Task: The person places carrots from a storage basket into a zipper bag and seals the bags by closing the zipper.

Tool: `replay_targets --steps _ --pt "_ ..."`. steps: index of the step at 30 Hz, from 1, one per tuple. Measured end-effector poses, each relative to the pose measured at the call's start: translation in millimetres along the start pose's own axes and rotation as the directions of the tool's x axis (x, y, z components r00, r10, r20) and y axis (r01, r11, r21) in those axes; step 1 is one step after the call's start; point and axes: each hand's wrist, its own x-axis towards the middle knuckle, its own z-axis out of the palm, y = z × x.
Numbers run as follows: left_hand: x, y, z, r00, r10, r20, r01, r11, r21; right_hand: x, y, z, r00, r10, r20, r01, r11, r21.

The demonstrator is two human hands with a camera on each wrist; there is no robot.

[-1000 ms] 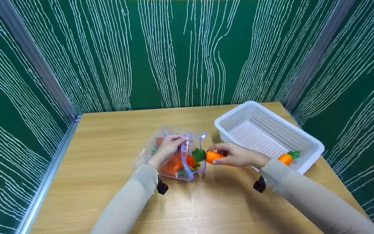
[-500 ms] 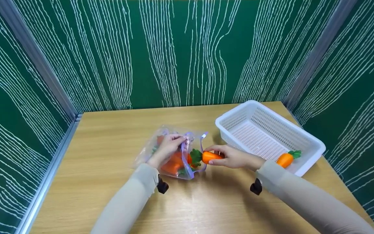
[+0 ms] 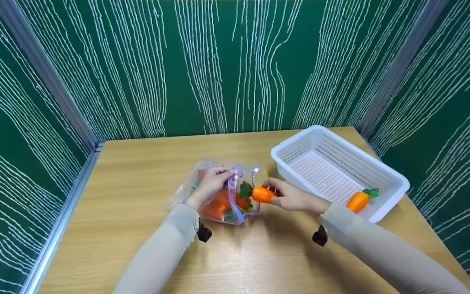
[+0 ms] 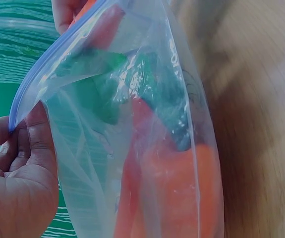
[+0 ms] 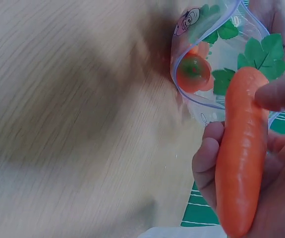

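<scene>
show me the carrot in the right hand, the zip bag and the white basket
carrot [image 3: 262, 194], head view, middle of its orange body
zip bag [image 4: 147, 89], left wrist view, clear side wall
white basket [image 3: 382, 165], head view, far right rim

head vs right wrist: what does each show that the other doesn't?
Head only: the white basket with a second carrot inside, the whole table, the green walls and the left hand holding the bag's rim.
Right wrist only: a cartoon print on the bag and a round red piece inside its mouth.
Both: the right hand gripping the carrot, leaves first, at the open bag.
</scene>
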Motion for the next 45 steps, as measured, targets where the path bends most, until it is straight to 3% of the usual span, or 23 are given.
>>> replay_targets --steps 6,14,26,36,45 --pt "0.6 -0.7 1.4 0.999 0.016 0.048 -0.013 0.998 -0.069 0 1 1 0.999 0.009 -0.048 -0.009 1.0 0.009" --pt "0.3 -1.2 1.5 0.999 0.028 0.026 -0.027 0.998 -0.049 1 1 4 0.996 -0.026 -0.081 0.029 0.999 0.032" --pt "0.0 -1.7 -0.1 0.999 0.002 0.036 0.0 0.998 -0.057 6 0 13 0.981 0.081 -0.177 -0.065 0.994 0.093" --pt "-0.7 -1.5 1.9 0.999 0.006 0.052 -0.003 0.998 -0.066 9 -3 23 0.97 0.053 -0.237 -0.061 0.998 -0.025" --pt "0.8 -1.7 5.3 0.999 -0.004 0.044 0.008 0.996 -0.093 13 -8 30 0.972 0.003 -0.233 -0.005 1.0 -0.009"
